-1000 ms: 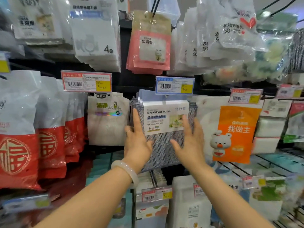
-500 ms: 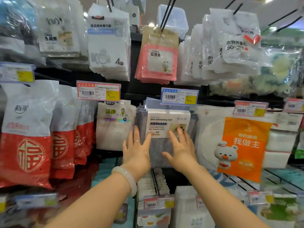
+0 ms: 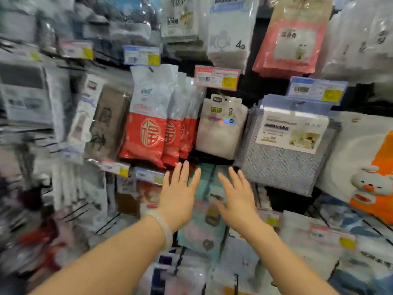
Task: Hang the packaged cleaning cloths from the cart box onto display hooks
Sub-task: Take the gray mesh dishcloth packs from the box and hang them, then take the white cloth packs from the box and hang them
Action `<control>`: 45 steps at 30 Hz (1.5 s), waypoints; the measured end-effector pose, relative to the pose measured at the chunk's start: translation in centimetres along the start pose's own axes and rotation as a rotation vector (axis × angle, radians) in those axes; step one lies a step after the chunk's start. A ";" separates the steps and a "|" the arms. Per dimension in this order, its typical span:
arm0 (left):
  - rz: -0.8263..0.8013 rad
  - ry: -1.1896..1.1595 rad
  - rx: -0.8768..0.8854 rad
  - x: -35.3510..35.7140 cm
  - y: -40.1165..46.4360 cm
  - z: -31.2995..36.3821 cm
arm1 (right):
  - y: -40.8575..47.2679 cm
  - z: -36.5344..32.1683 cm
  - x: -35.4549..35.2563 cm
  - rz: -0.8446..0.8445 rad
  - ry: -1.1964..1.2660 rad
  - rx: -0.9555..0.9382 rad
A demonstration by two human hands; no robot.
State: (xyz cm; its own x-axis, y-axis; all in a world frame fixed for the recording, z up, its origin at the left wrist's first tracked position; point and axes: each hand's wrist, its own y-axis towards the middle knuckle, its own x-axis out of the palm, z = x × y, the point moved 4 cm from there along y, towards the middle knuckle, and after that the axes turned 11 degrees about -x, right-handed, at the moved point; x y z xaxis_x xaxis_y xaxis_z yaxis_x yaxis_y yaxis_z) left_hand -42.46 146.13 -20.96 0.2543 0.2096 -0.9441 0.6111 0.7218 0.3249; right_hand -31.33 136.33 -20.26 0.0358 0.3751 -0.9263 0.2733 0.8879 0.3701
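A stack of grey mesh cleaning cloth packs (image 3: 285,158) with a white label hangs on a display hook at the right of the head view, under a blue price tag (image 3: 316,89). My left hand (image 3: 178,194), with a pale bracelet on its wrist, is spread flat and holds nothing. My right hand (image 3: 238,199) is also spread and holds nothing. Both hands are below and to the left of the hanging cloth packs and do not touch them. The cart box is out of view.
Red and white bags (image 3: 146,128) hang left of a beige cloth pack (image 3: 219,128). An orange and white pack with a bear (image 3: 370,173) hangs at the far right. Pink packs (image 3: 291,43) hang above. Teal packs (image 3: 204,220) hang under my hands. The left side is blurred.
Both hands have come off the grey cloth packs and dropped down and left. The view has swung to the left, so the cloth packs now sit at the right.
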 end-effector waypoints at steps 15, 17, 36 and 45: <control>-0.075 0.126 -0.748 0.7 -15.6 -33.8 | 6.2 -33.2 13.1 -0.294 0.260 -0.612; -0.071 0.133 -0.808 0.7 -16.7 -37.7 | 7.0 -37.7 14.5 -0.303 0.278 -0.678; -0.158 -0.113 -1.412 4.4 -25.3 -72.6 | 18.7 -71.5 29.5 -0.524 0.409 -1.011; -0.309 -0.318 -1.590 14.8 -24.0 -84.7 | 26.6 -84.1 44.0 -0.720 0.406 -1.128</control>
State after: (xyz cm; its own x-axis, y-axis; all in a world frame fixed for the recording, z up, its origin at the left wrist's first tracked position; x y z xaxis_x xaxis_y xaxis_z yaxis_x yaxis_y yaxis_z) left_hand -116.80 187.78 -47.38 0.5326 -0.0522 -0.8447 -0.6161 0.6604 -0.4293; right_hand -103.34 198.82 -45.21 -0.1106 -0.3717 -0.9217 -0.8058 0.5765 -0.1358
